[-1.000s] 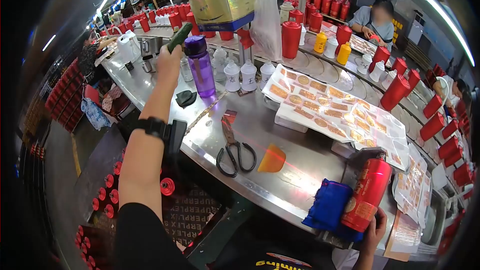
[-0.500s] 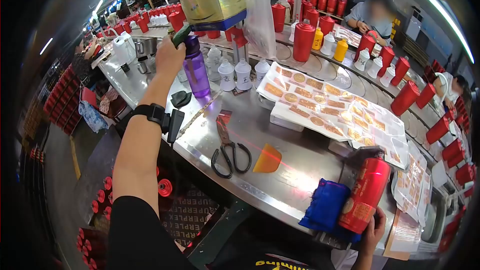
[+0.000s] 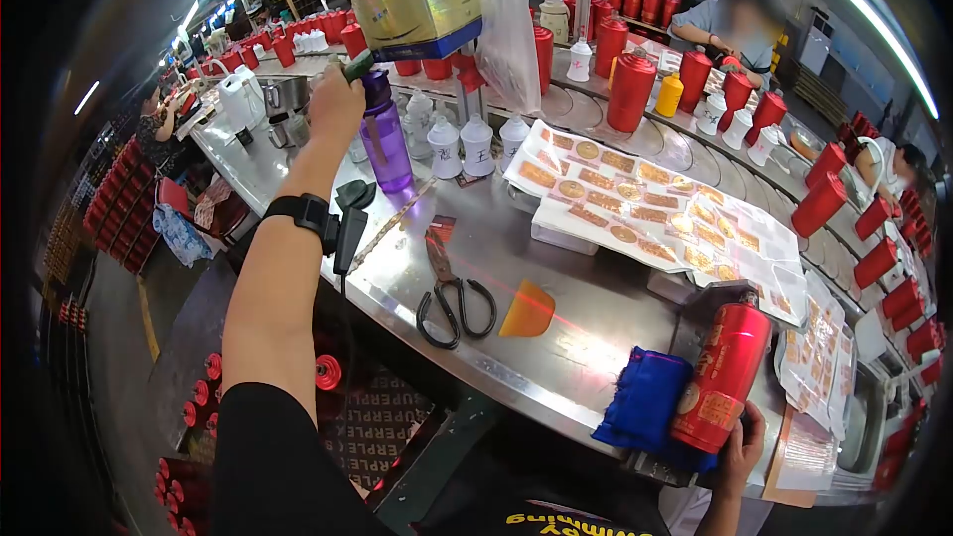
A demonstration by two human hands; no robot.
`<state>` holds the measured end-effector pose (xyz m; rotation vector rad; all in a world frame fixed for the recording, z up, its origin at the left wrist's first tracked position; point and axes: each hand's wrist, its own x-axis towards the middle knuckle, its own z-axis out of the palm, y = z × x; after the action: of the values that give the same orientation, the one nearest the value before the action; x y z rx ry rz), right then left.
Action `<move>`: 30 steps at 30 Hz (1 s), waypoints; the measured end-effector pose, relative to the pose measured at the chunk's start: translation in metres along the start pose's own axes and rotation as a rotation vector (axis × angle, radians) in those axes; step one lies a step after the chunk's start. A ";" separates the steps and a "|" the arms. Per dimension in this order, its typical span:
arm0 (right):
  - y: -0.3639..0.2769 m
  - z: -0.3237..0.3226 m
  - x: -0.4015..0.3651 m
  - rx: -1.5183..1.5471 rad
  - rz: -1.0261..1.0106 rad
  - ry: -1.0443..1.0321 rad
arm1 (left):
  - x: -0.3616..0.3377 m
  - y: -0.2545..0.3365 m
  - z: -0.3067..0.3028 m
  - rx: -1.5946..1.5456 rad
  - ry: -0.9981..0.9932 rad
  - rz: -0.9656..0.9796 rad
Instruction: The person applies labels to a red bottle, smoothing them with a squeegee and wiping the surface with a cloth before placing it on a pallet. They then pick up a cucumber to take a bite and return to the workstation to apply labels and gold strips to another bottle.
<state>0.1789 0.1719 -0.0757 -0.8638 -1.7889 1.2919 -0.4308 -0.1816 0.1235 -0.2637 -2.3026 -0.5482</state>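
Red bottle point(image 3: 723, 369) already bears gold decals point(image 3: 709, 405) — decal sheets point(image 3: 784, 278) carry more; right hand point(image 3: 742, 449) has fingers holding its base, left hand point(image 3: 336, 104) closed around a dark green object point(image 3: 359, 66).

The middle small white jar point(image 3: 476, 147) near the surface's point(image 3: 437, 268) far edge says "王". Below the near edge, a dark flat sheet point(image 3: 385, 434) repeats "SUPERPLEX". The black cloth shirt point(image 3: 541, 498) shows "wimming" upside down. The shiny red metal can's point(image 3: 723, 377) words are too blurry.
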 end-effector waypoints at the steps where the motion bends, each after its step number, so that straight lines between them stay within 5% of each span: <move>1: 0.000 -0.001 -0.001 -0.008 0.000 0.000 | 0.001 -0.004 0.006 -0.005 0.010 0.011; 30: -0.005 0.002 0.000 -0.022 -0.030 -0.005 | 0.001 -0.010 -0.003 -0.046 0.032 0.064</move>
<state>0.1765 0.1691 -0.0716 -0.8434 -1.8167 1.2582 -0.4333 -0.1923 0.1230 -0.3476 -2.2449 -0.5696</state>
